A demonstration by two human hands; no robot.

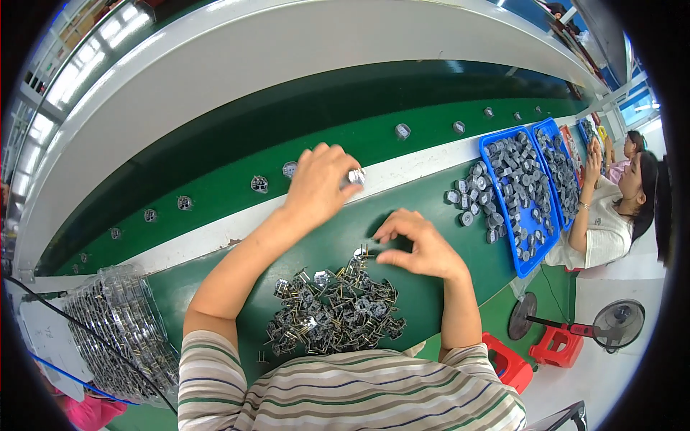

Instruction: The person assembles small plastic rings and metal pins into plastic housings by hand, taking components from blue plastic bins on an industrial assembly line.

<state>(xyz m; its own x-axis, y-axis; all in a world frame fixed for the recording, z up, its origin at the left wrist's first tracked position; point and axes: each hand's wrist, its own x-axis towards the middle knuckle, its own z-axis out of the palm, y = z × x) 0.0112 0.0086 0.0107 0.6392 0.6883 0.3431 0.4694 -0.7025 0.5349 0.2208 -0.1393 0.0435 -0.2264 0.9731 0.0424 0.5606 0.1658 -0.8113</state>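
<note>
My left hand [316, 185] is closed on a small round part with a shiny metal face [356, 176], held over the pale edge strip beside the conveyor belt [345, 140]. My right hand [420, 246] hovers by the top of a heap of small dark pronged parts [330, 312], thumb and forefinger apart. One pronged part [361, 253] lies close to its fingertips, and I see nothing held between them. The heap lies on the green worktop [251, 276] in front of my body. Similar round parts [259, 184] sit spaced along the belt.
Blue trays [525, 262] of dark round pieces stand at the right, with loose pieces [467, 218] beside them. Stacked clear plastic trays [118, 330] are at the left. A co-worker [611, 208] sits at the right, near red stools [557, 347] and a fan [619, 323].
</note>
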